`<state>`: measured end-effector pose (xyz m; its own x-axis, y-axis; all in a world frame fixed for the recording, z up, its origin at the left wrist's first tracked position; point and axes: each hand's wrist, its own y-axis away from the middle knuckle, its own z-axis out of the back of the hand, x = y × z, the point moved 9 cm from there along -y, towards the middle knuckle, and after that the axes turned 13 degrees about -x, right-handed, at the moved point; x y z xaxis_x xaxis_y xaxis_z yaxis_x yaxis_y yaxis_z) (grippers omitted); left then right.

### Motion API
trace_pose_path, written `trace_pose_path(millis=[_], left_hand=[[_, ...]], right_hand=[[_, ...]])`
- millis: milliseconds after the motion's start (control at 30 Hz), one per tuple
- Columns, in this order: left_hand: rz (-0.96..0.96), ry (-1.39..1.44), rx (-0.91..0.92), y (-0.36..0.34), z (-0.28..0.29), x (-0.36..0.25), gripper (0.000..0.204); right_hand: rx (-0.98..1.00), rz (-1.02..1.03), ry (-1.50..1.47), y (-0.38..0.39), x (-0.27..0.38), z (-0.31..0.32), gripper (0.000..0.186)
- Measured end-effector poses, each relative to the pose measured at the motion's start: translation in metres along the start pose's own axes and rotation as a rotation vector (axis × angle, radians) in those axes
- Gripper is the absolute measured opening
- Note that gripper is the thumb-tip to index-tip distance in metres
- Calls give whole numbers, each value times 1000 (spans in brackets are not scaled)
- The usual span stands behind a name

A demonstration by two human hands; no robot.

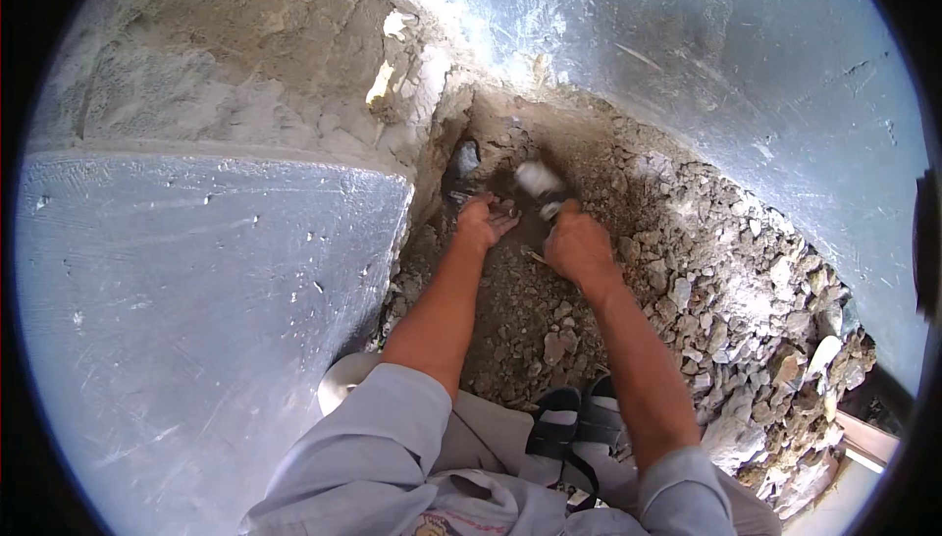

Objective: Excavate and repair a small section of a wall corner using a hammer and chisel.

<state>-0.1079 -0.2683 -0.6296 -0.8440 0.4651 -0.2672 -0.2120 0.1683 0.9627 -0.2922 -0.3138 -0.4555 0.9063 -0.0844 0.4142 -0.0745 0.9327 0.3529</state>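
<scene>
In a dug-out corner between walls, my right hand (579,244) is closed round the handle of a hammer (538,181). Motion smears its pale head, and a bit of handle sticks out below the fist. Just left of it, my left hand (487,220) is low over the soil with curled fingers. What they hold, if anything, I cannot make out. Beyond that hand, a dark object with a grey rounded top (465,159) stands against the left side of the hollow; its kind is unclear.
Loose rubble (697,310) slopes up on the right. A grey-blue painted wall (706,55) bounds the far right, and a similar flat painted surface (206,291) lies left with a sharp corner. My sandalled foot (557,423) is close below the hands.
</scene>
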Motion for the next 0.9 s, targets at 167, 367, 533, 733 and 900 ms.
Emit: trace_pose_path(millis=[167, 367, 533, 733, 900], left_hand=[[32, 39, -36, -6, 17, -5, 27], [25, 25, -9, -13, 11, 2, 20], [39, -52, -28, -12, 7, 20, 29], [92, 23, 194, -33, 7, 13, 37], [54, 54, 121, -14, -7, 0, 28]], right_hand=[[200, 329, 7, 6, 18, 13, 28], [66, 176, -7, -6, 5, -13, 27], [2, 178, 44, -15, 5, 28, 29], [234, 347, 38, 12, 25, -2, 39], [99, 251, -49, 40, 17, 40, 38]])
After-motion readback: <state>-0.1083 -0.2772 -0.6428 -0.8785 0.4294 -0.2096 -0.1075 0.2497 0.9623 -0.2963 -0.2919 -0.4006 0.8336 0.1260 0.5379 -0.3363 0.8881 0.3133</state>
